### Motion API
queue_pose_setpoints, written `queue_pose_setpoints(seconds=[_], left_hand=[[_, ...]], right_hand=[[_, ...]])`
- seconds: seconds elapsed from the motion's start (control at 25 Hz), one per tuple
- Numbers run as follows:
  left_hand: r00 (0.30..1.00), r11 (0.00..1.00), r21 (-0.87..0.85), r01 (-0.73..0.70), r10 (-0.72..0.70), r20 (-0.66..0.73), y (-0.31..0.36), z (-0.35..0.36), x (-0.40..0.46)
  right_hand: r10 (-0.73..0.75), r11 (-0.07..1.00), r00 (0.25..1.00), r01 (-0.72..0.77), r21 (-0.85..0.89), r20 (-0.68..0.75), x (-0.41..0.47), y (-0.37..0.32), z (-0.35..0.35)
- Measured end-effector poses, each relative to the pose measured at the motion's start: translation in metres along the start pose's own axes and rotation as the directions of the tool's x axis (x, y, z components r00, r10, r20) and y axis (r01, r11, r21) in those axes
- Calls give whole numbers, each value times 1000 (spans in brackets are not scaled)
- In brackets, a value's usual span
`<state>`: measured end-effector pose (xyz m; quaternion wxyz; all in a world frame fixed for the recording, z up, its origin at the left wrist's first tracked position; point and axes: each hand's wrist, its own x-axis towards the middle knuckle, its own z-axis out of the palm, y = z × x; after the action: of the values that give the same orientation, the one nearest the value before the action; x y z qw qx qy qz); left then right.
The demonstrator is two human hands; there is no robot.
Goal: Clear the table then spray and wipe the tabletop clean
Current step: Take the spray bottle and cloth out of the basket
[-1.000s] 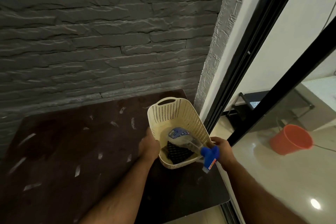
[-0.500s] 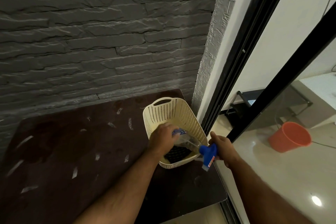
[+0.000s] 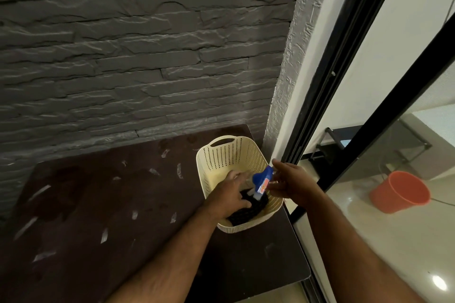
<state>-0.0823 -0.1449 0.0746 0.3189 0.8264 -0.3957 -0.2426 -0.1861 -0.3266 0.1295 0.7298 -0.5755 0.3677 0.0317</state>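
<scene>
A: Where is the spray bottle (image 3: 261,181) located?

B: It is seen above the cream perforated basket (image 3: 229,155), which is set on the dark table (image 3: 98,204) at its far right corner, beside the stone wall (image 3: 147,56). The blue trigger head is uppermost; the clear body is largely hidden behind the left hand (image 3: 230,194).

A: How is the left hand positioned?

B: It is reached into the basket, with fingers spread and extended toward the bottle's body. Contact with the bottle appears likely, but a grip cannot be confirmed.

A: And the right hand (image 3: 291,183)?

B: It is held at the basket's right rim, just beside the trigger head. The fingers are loosely extended; whether the bottle is pinched cannot be told.

A: What else is contained in the basket?

B: 1 dark cloth (image 3: 248,209) is seen lying on the basket floor, below the bottle.

A: What is recorded on the tabletop?

B: Pale smears and scraps are scattered across the dark surface.

A: Anything beyond the table?

B: 1 orange bucket (image 3: 400,192) is visible on the floor behind the glass door (image 3: 369,81), well apart from the table.
</scene>
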Motion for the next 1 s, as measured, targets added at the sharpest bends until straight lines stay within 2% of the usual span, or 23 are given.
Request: queue_pose_setpoints(seconds=[0.12,0.2,0.28,0.36,0.48,0.6,0.72,0.84,0.92,1.0], left_hand=[[982,989,-148,12,-40,-183,2,-7,8],[958,967,-252,30,-99,-267,-2,-17,16],[958,938,-344,38,-132,-256,-6,-27,22],[952,912,-406,66,-179,-249,-9,-35,27],[938,867,-480,133,-267,-223,-17,-40,36],[942,843,-502,196,-304,-143,-25,-38,40],[906,844,-389,368,-420,-55,-31,-25,44],[815,820,-45,570,-572,-90,-30,-12,48],[846,831,168,531,-530,-55,-28,2,51],[879,853,280,441,-474,60,-26,19,54]], right_hand=[[-48,993,994,37,114,96,7,-15,21],[-116,992,986,108,70,124,13,-19,32],[-184,967,975,202,-155,123,19,-18,41],[-227,894,962,267,-359,151,25,-15,47],[-256,869,947,313,-383,193,37,-13,53],[-242,869,955,292,-400,172,52,-15,59],[-280,858,954,300,-417,108,63,-16,66],[-328,874,944,287,-393,-40,70,-18,68],[-357,884,925,292,-364,-126,73,-18,67],[-410,873,897,332,-359,-167,74,-18,67]])
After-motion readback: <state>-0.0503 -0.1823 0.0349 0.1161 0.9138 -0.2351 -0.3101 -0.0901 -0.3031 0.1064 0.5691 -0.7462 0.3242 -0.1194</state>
